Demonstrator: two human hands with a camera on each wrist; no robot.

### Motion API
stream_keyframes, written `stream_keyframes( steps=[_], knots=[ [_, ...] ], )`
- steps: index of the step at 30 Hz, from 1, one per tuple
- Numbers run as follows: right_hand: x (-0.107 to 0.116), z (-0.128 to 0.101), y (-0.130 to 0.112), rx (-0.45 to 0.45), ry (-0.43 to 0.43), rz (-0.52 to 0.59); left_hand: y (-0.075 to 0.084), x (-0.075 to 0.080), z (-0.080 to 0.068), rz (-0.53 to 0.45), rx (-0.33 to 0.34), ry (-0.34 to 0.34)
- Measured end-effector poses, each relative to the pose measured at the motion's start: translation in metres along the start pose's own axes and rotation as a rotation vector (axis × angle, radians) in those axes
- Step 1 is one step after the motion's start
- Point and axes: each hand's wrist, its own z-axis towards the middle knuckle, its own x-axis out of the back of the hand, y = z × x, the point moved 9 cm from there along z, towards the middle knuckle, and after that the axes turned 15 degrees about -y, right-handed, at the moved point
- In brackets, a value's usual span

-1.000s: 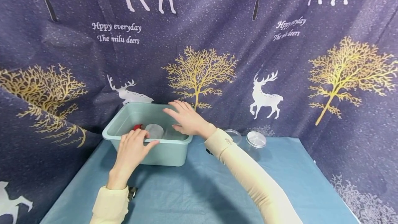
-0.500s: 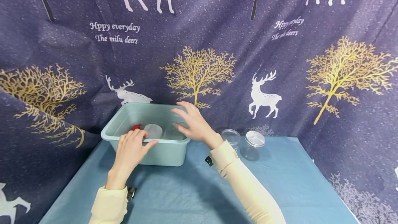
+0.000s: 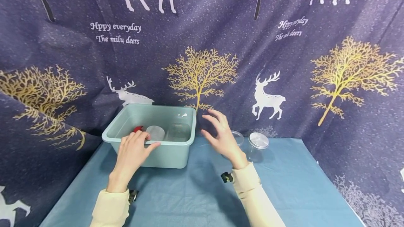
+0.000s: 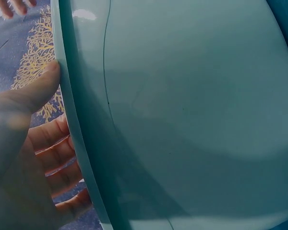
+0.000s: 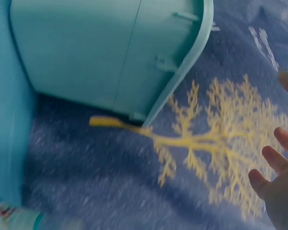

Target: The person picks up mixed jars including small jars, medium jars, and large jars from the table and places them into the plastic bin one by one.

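A pale green plastic tub (image 3: 170, 155) stands on the blue tablecloth at the back left. My left hand (image 3: 134, 150) grips its front rim, fingers over the edge and thumb on the outer wall; the left wrist view shows the thumb (image 4: 43, 86) against the tub's wall (image 4: 182, 115). Inside lie a small red thing (image 3: 137, 129) and two clear containers (image 3: 155, 132). My right hand (image 3: 221, 134) hovers just right of the tub with fingers spread, holding nothing. In the right wrist view its fingertips (image 5: 278, 158) show beside the tub's corner (image 5: 110, 57).
Two clear jars stand right of the hand: one with a lid (image 3: 258, 144), one open (image 3: 237, 136) partly behind the fingers. A dark curtain (image 3: 284, 62) with deer and gold trees closes off the back and sides. The blue tablecloth (image 3: 195, 195) stretches toward me.
My right hand has drawn back out from over the tub and moved right, now beside the jars. The left hand stays on the rim.
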Motion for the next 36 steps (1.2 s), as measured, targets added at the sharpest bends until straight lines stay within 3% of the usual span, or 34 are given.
stream_keyframes(
  steps=[12,26,31,36],
  knots=[
    [0.032,-0.064,0.054,-0.193,0.093,0.010,-0.001,0.000,-0.001,0.003,-0.007,0.015],
    [0.085,-0.125,0.108,-0.455,0.289,-0.049,0.000,0.000,0.001,0.004,-0.013,0.022],
    [0.094,-0.146,0.126,-0.573,0.337,-0.020,-0.001,0.000,0.001,0.000,-0.011,0.020],
    [0.089,-0.168,0.148,-0.731,0.345,0.089,-0.001,0.000,0.000,0.006,-0.014,0.027]
  ],
)
